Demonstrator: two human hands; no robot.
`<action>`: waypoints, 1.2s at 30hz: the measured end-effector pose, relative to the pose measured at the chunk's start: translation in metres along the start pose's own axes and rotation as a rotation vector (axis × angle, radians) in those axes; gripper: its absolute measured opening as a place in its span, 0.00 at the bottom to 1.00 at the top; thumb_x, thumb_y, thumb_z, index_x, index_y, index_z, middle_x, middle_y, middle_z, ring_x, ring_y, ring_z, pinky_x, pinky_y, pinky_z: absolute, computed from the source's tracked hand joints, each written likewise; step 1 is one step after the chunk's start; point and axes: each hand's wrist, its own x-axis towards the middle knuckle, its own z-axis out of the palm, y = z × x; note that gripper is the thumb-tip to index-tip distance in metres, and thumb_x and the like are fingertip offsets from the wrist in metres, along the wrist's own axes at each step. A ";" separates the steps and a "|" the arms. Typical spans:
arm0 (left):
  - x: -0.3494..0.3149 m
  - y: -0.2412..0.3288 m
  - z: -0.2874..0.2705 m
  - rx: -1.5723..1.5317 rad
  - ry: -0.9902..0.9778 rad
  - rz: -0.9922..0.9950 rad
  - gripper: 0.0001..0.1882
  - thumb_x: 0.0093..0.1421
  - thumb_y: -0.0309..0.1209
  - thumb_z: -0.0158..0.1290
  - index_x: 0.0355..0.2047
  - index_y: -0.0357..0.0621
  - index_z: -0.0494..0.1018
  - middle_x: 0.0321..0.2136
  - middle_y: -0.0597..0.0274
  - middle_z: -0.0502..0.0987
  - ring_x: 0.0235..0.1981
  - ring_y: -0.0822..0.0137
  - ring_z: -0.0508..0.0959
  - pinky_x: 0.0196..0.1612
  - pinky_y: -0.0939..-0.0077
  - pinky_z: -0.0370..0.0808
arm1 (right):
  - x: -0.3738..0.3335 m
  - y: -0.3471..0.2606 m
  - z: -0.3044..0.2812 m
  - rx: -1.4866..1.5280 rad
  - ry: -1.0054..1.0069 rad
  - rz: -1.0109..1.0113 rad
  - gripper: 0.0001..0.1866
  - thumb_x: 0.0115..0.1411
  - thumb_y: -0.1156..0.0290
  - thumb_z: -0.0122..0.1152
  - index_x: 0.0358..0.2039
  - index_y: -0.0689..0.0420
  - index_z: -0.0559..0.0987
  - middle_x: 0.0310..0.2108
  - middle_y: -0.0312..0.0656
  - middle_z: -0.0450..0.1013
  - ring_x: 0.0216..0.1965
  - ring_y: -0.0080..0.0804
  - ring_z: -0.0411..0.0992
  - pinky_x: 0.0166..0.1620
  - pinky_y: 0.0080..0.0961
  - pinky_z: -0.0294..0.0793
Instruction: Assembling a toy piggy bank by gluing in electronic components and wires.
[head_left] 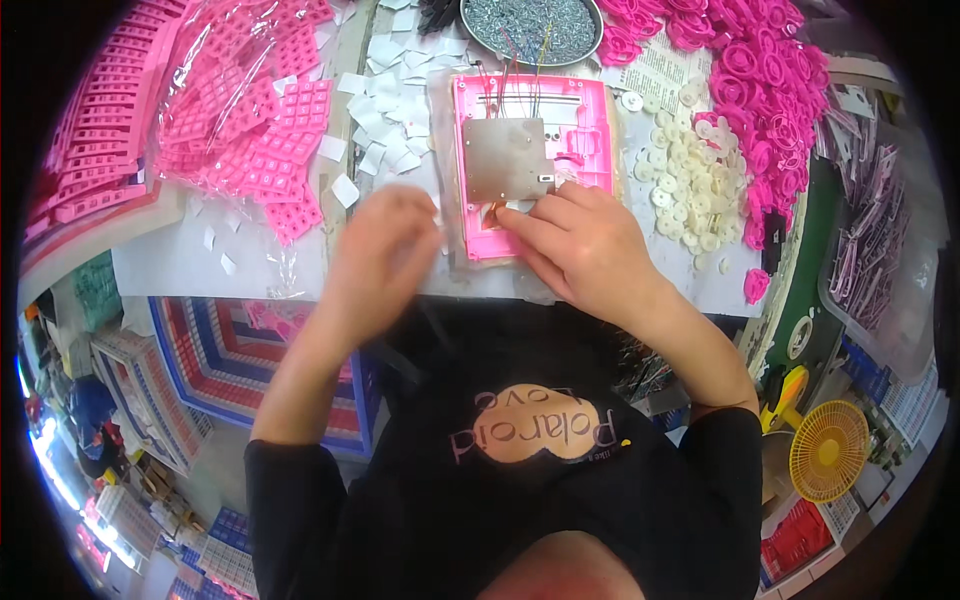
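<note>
Near twelve o'clock, the pink case (594,130) lies open, maybe for easy reach, with the right hand (595,245) bent over its gray plate's (505,158) five o'clock edge, perhaps steadying it, and the blurry left hand (383,250) at eight o'clock, though I can't tell what either pinches.

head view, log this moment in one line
right hand: at edge of grey plate; left hand: blurred, left of pink casing; white discs: right of casing
</note>
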 end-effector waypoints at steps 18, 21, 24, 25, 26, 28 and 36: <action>0.056 0.030 0.019 -0.724 0.111 -0.321 0.04 0.66 0.25 0.58 0.35 0.35 0.77 0.27 0.60 0.81 0.22 0.77 0.77 0.24 0.85 0.71 | -0.003 -0.006 -0.005 -0.035 -0.144 -0.012 0.16 0.59 0.60 0.66 0.44 0.53 0.83 0.29 0.35 0.73 0.34 0.34 0.72 0.39 0.32 0.71; 0.047 0.033 0.020 -0.528 0.094 -0.171 0.04 0.64 0.23 0.59 0.38 0.34 0.78 0.28 0.60 0.82 0.24 0.77 0.78 0.27 0.85 0.72 | -0.003 -0.006 -0.005 -0.013 -0.121 0.019 0.13 0.59 0.62 0.65 0.42 0.53 0.84 0.28 0.37 0.72 0.32 0.36 0.72 0.37 0.34 0.72; 0.040 0.038 0.020 -0.293 0.059 -0.006 0.05 0.61 0.23 0.61 0.38 0.36 0.80 0.29 0.61 0.82 0.25 0.76 0.78 0.29 0.83 0.73 | -0.008 0.005 -0.016 0.073 -0.135 0.069 0.13 0.58 0.64 0.66 0.42 0.54 0.84 0.30 0.39 0.74 0.32 0.38 0.74 0.36 0.36 0.75; 0.037 0.039 0.020 -0.218 0.048 0.044 0.06 0.60 0.24 0.62 0.37 0.37 0.80 0.30 0.62 0.82 0.25 0.76 0.77 0.29 0.82 0.73 | -0.009 0.008 -0.022 0.113 -0.146 0.086 0.13 0.57 0.65 0.67 0.42 0.54 0.84 0.31 0.40 0.75 0.32 0.39 0.75 0.36 0.36 0.76; 0.035 0.038 0.019 -0.203 0.016 0.079 0.06 0.60 0.23 0.62 0.37 0.38 0.80 0.29 0.59 0.81 0.24 0.74 0.77 0.29 0.79 0.73 | -0.008 0.009 -0.028 0.232 -0.040 0.145 0.14 0.55 0.69 0.68 0.43 0.56 0.83 0.32 0.40 0.76 0.33 0.40 0.75 0.36 0.35 0.76; 0.034 0.043 0.021 -0.146 -0.021 0.125 0.05 0.60 0.24 0.62 0.37 0.38 0.80 0.29 0.58 0.81 0.24 0.72 0.77 0.29 0.78 0.73 | -0.006 0.003 -0.045 0.465 0.170 0.271 0.17 0.51 0.77 0.71 0.43 0.59 0.82 0.36 0.42 0.78 0.33 0.41 0.77 0.35 0.33 0.78; 0.056 0.052 0.032 -0.163 -0.146 0.045 0.05 0.61 0.25 0.60 0.37 0.38 0.79 0.29 0.58 0.80 0.25 0.66 0.78 0.30 0.75 0.74 | -0.019 0.016 -0.032 0.075 0.327 0.037 0.14 0.50 0.73 0.71 0.39 0.54 0.82 0.31 0.37 0.79 0.32 0.39 0.77 0.33 0.30 0.78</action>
